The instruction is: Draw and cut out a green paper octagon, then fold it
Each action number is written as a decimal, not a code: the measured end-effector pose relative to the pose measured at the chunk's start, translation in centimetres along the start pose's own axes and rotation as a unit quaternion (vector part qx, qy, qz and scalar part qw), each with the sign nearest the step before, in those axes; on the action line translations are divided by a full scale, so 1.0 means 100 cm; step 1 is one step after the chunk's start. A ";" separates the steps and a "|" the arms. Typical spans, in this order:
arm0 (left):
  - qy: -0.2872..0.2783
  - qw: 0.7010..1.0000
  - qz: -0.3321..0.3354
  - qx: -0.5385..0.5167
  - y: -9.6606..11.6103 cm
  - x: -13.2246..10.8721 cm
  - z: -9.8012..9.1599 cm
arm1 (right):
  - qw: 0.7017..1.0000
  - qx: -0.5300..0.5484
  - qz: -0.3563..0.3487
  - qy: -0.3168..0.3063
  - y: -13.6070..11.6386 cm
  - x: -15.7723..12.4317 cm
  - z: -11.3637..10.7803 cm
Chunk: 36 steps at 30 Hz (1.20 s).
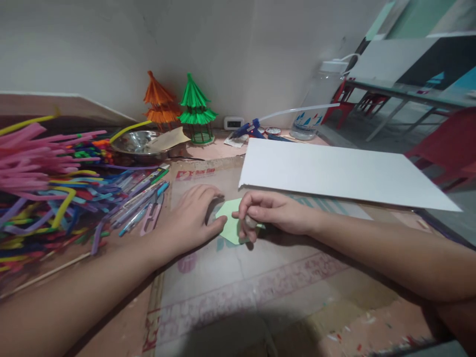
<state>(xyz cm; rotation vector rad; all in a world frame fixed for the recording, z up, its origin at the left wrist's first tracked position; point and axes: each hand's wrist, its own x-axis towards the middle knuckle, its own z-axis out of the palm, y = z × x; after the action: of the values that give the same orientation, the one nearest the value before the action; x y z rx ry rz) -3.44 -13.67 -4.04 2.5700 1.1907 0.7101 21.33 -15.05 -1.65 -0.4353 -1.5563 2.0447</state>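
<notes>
A light green piece of paper (231,228) lies flat on the covered work board (230,277), between my two hands. My left hand (199,213) rests at the paper's left edge, palm down, fingers apart, its thumb on the paper. Above the paper's right part, my right hand (266,213) has its fingers curled in and pressed together. Something small and pale shows among those fingers, too unclear to name. The right hand covers the paper's right side.
Colourful pipe cleaners (37,188) and pens (137,213) crowd the left. A white board (334,173) lies at the right. Behind stand a metal bowl (130,141), orange (159,101) and green towers (196,109), a glue gun (251,129) and a bottle (316,99).
</notes>
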 end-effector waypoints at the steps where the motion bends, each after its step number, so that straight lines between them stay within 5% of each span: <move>1: 0.001 1.000 -0.001 -0.001 0.000 0.000 0.000 | 1.000 -0.001 0.001 -0.008 0.000 0.003 -0.002; 3: 0.001 1.000 0.000 0.000 0.000 0.001 0.000 | 1.000 -0.022 0.011 -0.017 0.001 0.008 -0.007; 7: -0.004 1.000 0.001 0.003 0.000 0.001 0.000 | 0.993 -0.097 -0.027 0.062 0.003 0.014 -0.010; 11: -0.008 1.000 0.006 -0.004 0.002 0.001 -0.001 | 0.994 -0.088 -0.011 0.056 -0.001 0.013 -0.007; 15: -0.013 1.000 0.023 -0.017 0.004 0.001 -0.003 | 0.955 -0.213 -0.060 0.198 -0.013 0.010 -0.005; 21: -0.010 0.998 0.053 -0.022 0.004 0.002 -0.005 | 0.908 -0.262 -0.090 0.313 -0.015 0.009 -0.019; 36: -0.043 0.998 0.048 0.011 0.000 -0.001 -0.002 | 0.913 -0.268 -0.077 0.297 -0.009 0.010 -0.020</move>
<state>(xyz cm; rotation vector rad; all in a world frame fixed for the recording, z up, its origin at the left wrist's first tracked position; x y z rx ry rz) -3.56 -13.74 -3.83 2.6611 1.0619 0.6023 21.83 -12.75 -1.26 -0.9959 -1.6547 1.1686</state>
